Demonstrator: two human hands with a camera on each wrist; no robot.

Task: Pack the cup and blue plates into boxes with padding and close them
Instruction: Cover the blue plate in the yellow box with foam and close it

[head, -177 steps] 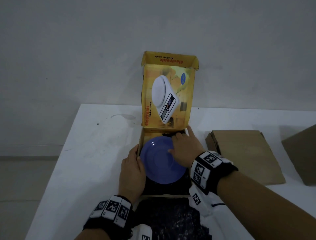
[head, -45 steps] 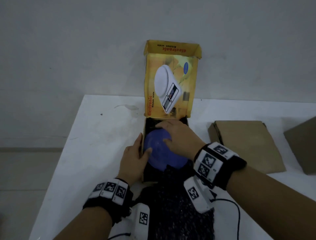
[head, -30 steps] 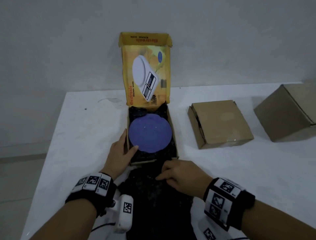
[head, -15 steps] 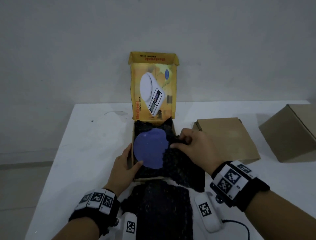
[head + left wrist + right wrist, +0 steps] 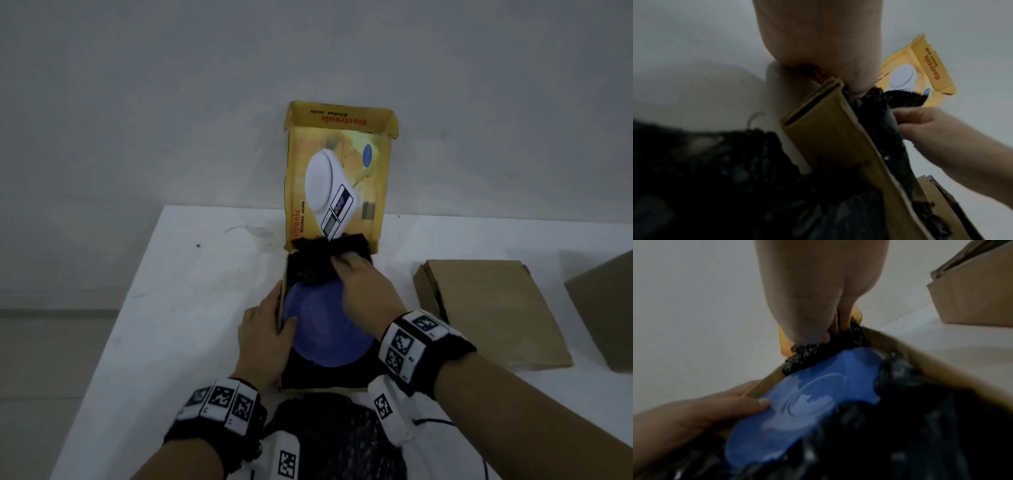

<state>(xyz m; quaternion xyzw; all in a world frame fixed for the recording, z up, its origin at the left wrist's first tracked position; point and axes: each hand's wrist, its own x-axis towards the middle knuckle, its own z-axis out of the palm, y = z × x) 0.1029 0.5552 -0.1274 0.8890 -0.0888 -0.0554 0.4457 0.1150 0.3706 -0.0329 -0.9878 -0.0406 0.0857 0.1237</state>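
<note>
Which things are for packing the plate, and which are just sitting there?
For the packing: blue plate, yellow box, black padding.
Just sitting there for now: flat brown box, bigger brown box at the right edge.

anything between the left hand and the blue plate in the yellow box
Only the box's left wall: the left hand straddles it, fingers outside, thumb over it touching the blue plate directly. The right hand pinches black padding farther back.

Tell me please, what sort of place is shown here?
Probably a simple indoor packing station: a white table against a bare grey wall, brown cardboard boxes on it, and an open yellow box lined with black padding, holding a blue plate.
</note>
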